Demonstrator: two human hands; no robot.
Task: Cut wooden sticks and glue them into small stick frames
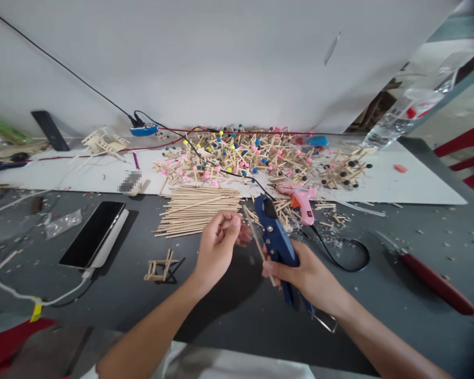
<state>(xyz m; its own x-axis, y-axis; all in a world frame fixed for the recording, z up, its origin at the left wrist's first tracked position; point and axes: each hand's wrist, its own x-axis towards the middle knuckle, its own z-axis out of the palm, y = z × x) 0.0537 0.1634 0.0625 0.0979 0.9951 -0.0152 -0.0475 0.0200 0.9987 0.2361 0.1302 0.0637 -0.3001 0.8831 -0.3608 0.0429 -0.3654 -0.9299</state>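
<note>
My right hand [296,271] is wrapped round a dark blue hand tool [278,237], its head pointing up and away from me. A thin wooden stick [256,239] is also pinched in those fingers, left of the tool and tilted. My left hand [221,242] is raised near the stick's upper end with its fingers curled together; what they hold, if anything, is too small to tell. Just beyond it lies a row of wooden sticks [201,208]. A small frame of glued sticks [160,267] rests on the dark table to the left.
A pink glue gun [302,200] lies beyond the tool. Behind are many stick pieces with coloured balls [237,155]. At right are a red-handled knife [434,279] and a bottle [408,113]. A phone [95,234] with a white cable lies left.
</note>
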